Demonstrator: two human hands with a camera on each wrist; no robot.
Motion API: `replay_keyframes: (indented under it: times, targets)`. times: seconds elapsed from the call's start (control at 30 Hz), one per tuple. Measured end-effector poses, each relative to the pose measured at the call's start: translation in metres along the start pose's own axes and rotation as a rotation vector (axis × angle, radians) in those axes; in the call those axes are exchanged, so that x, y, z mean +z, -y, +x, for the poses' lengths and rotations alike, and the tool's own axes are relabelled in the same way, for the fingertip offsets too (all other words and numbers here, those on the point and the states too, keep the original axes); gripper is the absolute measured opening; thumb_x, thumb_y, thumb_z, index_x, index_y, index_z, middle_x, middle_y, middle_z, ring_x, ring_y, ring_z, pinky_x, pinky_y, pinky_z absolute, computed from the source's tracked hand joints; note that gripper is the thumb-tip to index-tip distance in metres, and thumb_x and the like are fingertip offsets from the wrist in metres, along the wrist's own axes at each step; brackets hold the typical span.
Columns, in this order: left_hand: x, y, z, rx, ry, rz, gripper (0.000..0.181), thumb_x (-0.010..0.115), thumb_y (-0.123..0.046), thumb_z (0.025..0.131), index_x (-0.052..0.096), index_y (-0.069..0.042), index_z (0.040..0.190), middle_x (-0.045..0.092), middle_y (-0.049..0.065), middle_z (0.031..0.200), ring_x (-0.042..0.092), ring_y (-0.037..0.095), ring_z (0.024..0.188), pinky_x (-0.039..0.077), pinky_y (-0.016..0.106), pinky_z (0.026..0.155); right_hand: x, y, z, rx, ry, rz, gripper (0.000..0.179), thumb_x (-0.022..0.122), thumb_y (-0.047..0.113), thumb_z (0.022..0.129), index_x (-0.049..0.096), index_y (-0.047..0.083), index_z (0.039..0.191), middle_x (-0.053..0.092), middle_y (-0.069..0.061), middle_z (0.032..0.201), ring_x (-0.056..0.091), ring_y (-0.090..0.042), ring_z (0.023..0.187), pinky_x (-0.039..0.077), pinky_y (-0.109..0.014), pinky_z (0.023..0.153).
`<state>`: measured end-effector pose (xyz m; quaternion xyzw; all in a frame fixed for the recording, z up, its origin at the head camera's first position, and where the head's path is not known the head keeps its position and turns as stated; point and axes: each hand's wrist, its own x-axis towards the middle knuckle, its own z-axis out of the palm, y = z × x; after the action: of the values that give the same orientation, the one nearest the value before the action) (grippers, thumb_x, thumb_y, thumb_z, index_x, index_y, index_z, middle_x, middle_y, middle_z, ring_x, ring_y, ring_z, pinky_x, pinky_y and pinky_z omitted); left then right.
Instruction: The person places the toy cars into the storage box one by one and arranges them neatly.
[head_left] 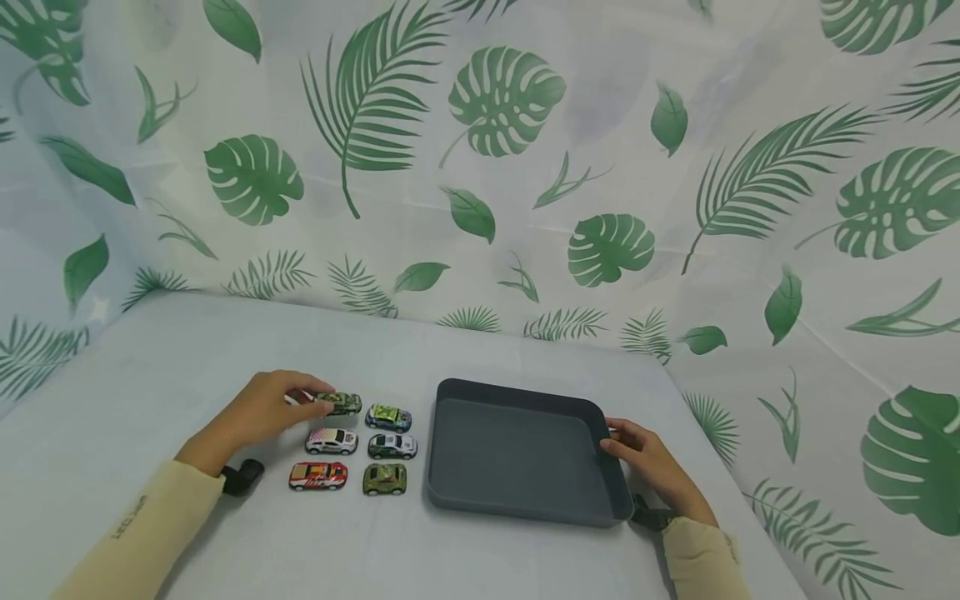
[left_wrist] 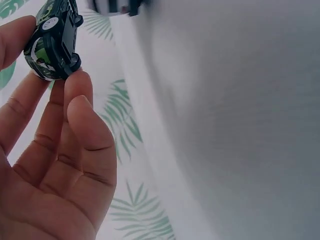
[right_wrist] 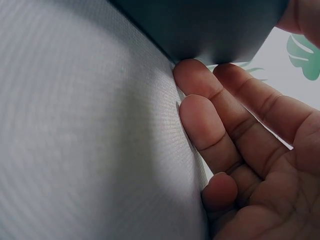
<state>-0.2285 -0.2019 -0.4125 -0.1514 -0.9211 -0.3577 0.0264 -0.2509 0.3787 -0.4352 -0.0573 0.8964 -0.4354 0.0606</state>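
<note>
My left hand (head_left: 264, 413) pinches a dark green camouflage toy car (head_left: 341, 403) between thumb and fingertips, at the back of the left column of cars. The left wrist view shows the end and wheels of this toy car (left_wrist: 52, 47) between the fingers. On the right, my right hand (head_left: 655, 467) grips the right wall of a dark grey tray (head_left: 517, 508); its thumb lies over the rim. In the right wrist view its fingertips touch the outside of the tray (right_wrist: 210, 30), low by the tablecloth.
Left of the tray stand a yellow-green car (head_left: 388, 417), a black-and-white car (head_left: 392, 447), an olive green car (head_left: 385, 479), a white-and-pink car (head_left: 332, 442) and a red car (head_left: 318, 476). A leaf-print cloth (head_left: 525, 183) hangs behind the white table (head_left: 360, 550).
</note>
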Motion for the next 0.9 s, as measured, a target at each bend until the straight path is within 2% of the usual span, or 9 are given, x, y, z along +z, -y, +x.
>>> replay_keyframes:
  times: [0.2,0.5,0.73,0.9]
  targets:
    - [-0.006,-0.007,0.003,0.028,-0.022,0.0,0.036,0.082,-0.03,0.099,0.08,-0.006,0.126,0.077,0.015,0.121,0.073,0.03,0.103,0.059,0.054,0.085,0.0,0.0,-0.001,0.014,-0.004,0.005,0.056,0.067,0.018,0.107,0.05,-0.013,0.152,0.069,-0.022,0.131,0.066,-0.022,0.117,0.042,-0.065,0.116]
    - [-0.009,-0.015,0.01,0.084,-0.082,0.005,0.03,0.084,-0.023,0.097,0.082,-0.008,0.123,0.079,0.007,0.113,0.07,0.02,0.094,0.057,0.04,0.078,0.001,0.0,-0.001,-0.002,-0.003,-0.003,0.055,0.066,0.015,0.107,0.05,-0.013,0.151,0.069,-0.023,0.13,0.066,-0.023,0.117,0.044,-0.061,0.115]
    - [-0.008,-0.023,0.019,0.161,-0.122,-0.02,0.028,0.084,-0.02,0.097,0.082,-0.007,0.122,0.08,0.006,0.114,0.071,0.019,0.094,0.06,0.042,0.084,0.0,0.0,0.0,-0.009,0.002,-0.026,0.055,0.065,0.016,0.108,0.05,-0.014,0.151,0.07,-0.022,0.13,0.067,-0.02,0.115,0.047,-0.057,0.112]
    - [-0.006,-0.03,0.024,0.176,-0.118,-0.05,0.029,0.084,-0.02,0.098,0.082,-0.007,0.123,0.08,0.007,0.116,0.071,0.02,0.097,0.06,0.044,0.086,0.0,0.0,0.0,-0.011,0.001,-0.024,0.055,0.066,0.018,0.108,0.051,-0.013,0.151,0.07,-0.021,0.13,0.066,-0.015,0.113,0.049,-0.052,0.111]
